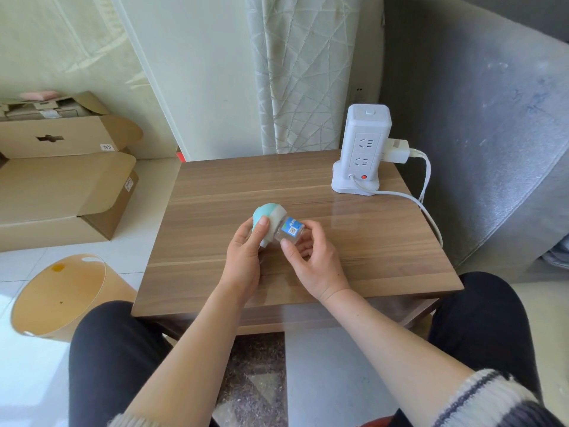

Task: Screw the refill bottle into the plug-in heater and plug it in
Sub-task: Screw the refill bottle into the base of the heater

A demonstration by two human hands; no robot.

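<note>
Over the middle of the wooden table (369, 260), my left hand (244, 257) grips the plug-in heater (269, 217), a white body with a teal dome, tilted to the left. My right hand (311, 257) holds the clear refill bottle (291, 231) with a blue label, thumb and fingers around it. The bottle's neck sits inside the heater, so the two are joined end to end. How far it is threaded in is hidden. A white tower power strip (363, 149) stands at the table's far right corner, with free sockets facing me.
A white adapter (397, 151) is plugged into the strip's right side, and white cables (425, 208) trail off the table's right edge. Grey sofa (492, 134) on the right. Cardboard boxes (61, 180) and an orange bin (61, 297) stand on the floor at left.
</note>
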